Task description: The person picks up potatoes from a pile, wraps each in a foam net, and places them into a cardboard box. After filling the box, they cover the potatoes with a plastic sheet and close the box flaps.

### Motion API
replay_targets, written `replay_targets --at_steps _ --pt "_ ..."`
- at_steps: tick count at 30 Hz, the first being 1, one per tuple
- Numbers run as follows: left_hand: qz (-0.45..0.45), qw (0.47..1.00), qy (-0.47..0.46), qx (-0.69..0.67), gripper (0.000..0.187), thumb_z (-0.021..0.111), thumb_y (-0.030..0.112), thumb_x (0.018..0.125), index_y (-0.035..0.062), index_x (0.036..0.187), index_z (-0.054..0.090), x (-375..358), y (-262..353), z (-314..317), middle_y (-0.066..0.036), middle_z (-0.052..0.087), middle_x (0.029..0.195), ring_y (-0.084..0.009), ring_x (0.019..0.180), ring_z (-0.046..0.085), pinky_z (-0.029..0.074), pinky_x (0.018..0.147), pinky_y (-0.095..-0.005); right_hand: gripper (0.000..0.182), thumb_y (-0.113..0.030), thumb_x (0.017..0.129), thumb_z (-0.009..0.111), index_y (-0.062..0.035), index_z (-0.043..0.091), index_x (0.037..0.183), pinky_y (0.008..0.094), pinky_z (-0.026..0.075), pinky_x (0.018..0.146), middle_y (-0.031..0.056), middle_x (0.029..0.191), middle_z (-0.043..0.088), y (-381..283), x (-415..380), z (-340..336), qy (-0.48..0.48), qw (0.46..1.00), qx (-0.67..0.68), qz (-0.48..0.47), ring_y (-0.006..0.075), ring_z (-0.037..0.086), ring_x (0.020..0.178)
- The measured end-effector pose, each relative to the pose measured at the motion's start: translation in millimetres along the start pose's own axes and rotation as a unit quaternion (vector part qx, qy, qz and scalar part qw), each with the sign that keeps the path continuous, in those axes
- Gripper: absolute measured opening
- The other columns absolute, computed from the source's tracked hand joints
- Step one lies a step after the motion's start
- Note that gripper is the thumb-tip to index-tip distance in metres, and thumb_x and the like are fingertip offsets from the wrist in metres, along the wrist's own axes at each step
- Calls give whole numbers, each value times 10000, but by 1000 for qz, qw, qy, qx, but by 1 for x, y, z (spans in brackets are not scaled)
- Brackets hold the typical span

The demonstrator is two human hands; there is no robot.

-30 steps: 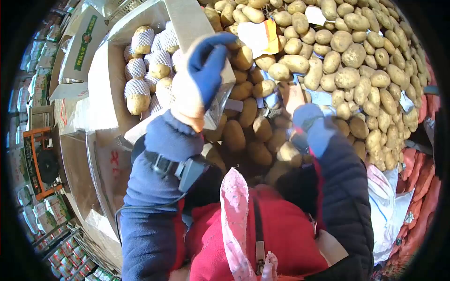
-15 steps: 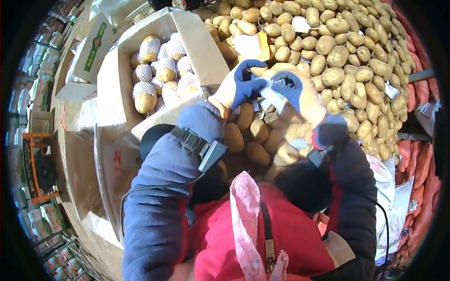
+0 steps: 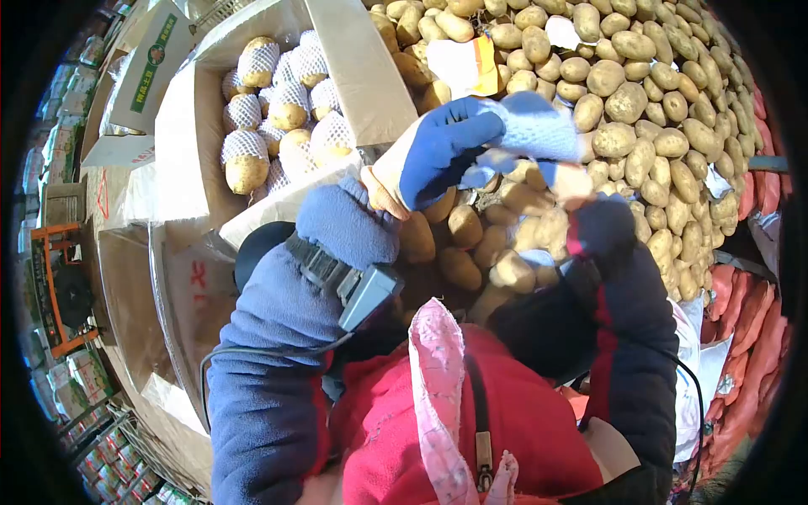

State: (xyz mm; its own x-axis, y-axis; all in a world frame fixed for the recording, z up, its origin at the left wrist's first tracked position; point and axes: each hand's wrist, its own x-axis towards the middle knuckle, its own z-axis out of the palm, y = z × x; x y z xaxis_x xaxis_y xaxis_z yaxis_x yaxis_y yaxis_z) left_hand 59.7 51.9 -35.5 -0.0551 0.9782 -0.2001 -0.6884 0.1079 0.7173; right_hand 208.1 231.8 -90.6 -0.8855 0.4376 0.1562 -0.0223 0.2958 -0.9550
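My left hand (image 3: 446, 151), in a blue glove, is closed on the near end of a white foam net sleeve (image 3: 543, 133). The sleeve stretches across to my right hand (image 3: 571, 181), which is gloved, smeared by motion and partly hidden behind the netting; its fingers cannot be made out. Below both hands lie loose potatoes (image 3: 463, 227) in shadow. To the left, a cardboard box (image 3: 374, 76) holds several potatoes in white foam nets (image 3: 288, 105).
A large heap of bare potatoes (image 3: 627, 101) fills the right side, with an orange-and-white scrap (image 3: 471, 66) on it. Red sacks (image 3: 749, 337) lie at far right. A second carton (image 3: 156, 71) with a green label and an orange-framed scale-like object (image 3: 67, 290) stand left.
The white foam piece pinched between both hands is now spread out into a longer sleeve. My right hand has shifted right and blurs. The view has moved slightly.
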Motion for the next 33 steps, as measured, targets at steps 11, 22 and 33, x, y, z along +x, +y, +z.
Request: replay_targets --at_steps 11,22,33 --pt "264 932 171 179 191 645 195 876 44 991 627 22 8 -6 -9 622 842 -97 721 570 487 668 -251 269 -150 850 510 -19 643 1044 444 512 790 201 1003 664 258 6 98 -130 771 -623 -18 324 654 934" --pt "194 940 224 167 292 559 249 906 41 1103 616 16 10 -31 -21 622 908 -107 769 577 467 674 -246 470 -286 743 727 7 622 1094 421 485 854 216 1043 650 114 9 0 -193 913 -329 143 350 620 966" --pt "286 894 -12 344 808 768 124 710 21 1410 379 13 -19 13 -109 480 1358 -189 1272 419 308 1095 -334 415 -289 965 532 14 522 1248 273 462 886 60 1131 602 -74 -29 -9 -32 983 119 139 132 551 1019"
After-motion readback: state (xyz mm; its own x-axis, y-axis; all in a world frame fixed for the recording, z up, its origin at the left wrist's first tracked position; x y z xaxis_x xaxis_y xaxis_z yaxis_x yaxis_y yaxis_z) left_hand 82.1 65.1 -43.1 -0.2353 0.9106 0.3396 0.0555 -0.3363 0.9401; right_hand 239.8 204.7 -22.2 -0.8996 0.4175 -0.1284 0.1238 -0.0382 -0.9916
